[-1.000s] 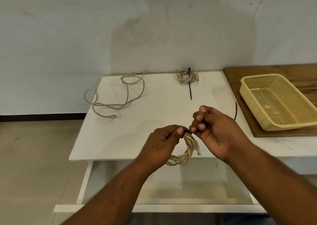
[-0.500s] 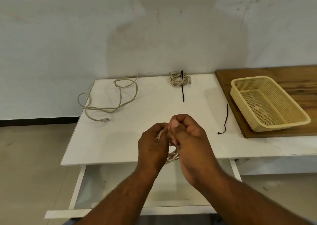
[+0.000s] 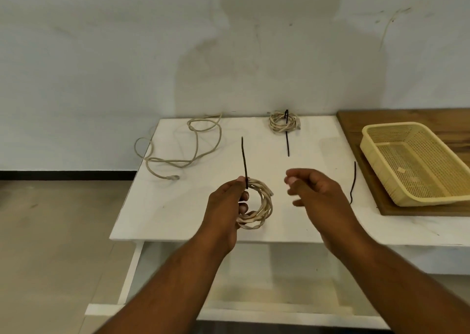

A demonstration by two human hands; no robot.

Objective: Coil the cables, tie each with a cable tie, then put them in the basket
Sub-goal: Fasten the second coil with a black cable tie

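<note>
Above the table (image 3: 178, 206), the right hand (image 3: 312, 193) has let go, its grip loose, while the left hand (image 3: 226, 206) grips the tied coil (image 3: 259, 206).

right hand (image 3: 315, 191) fingertips blurred (motion), wooden board (image 3: 412, 119) cropped right
</note>
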